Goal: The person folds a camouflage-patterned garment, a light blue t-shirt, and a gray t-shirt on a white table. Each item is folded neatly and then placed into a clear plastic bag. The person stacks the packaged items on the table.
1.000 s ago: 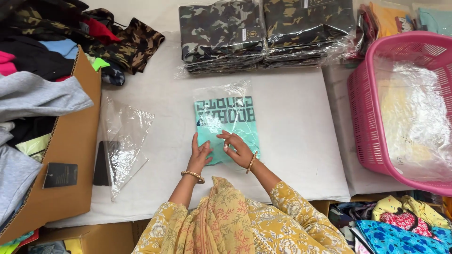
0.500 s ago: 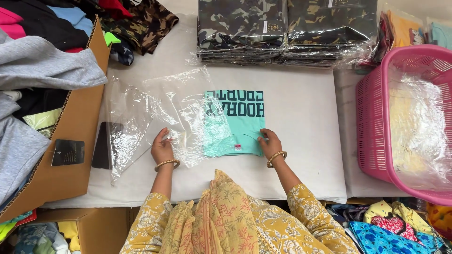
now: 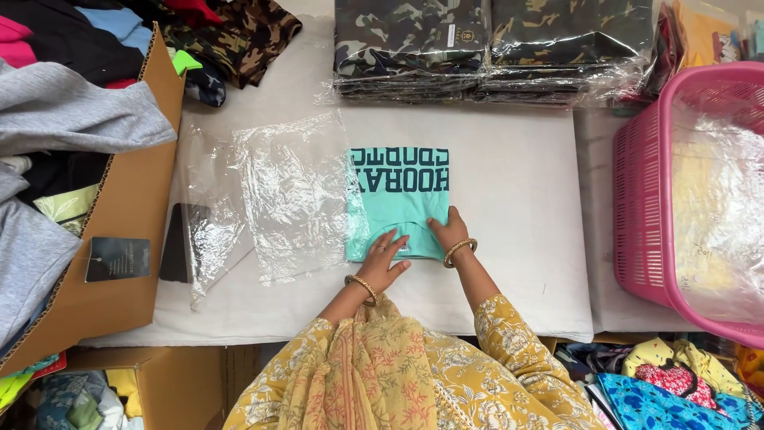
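Observation:
A folded teal t-shirt [image 3: 398, 195] with dark printed lettering lies on the white table [image 3: 517, 199], its left edge just inside the mouth of a clear plastic bag [image 3: 294, 195] lying flat to its left. My left hand [image 3: 386, 259] rests flat on the shirt's near edge, fingers spread. My right hand [image 3: 448, 231] presses the shirt's near right corner. Both wrists wear gold bangles.
Stacks of bagged camouflage garments [image 3: 485, 44] sit at the far edge. A pink basket [image 3: 649, 199] lined with plastic stands right. A cardboard box [image 3: 127, 231] of mixed clothes stands left, with more clear bags [image 3: 199, 215] and a dark item beside it.
The shirt has come out of the bag and lies to its right. My left hand moved from the bag's near edge onto the shirt, beside my right hand.

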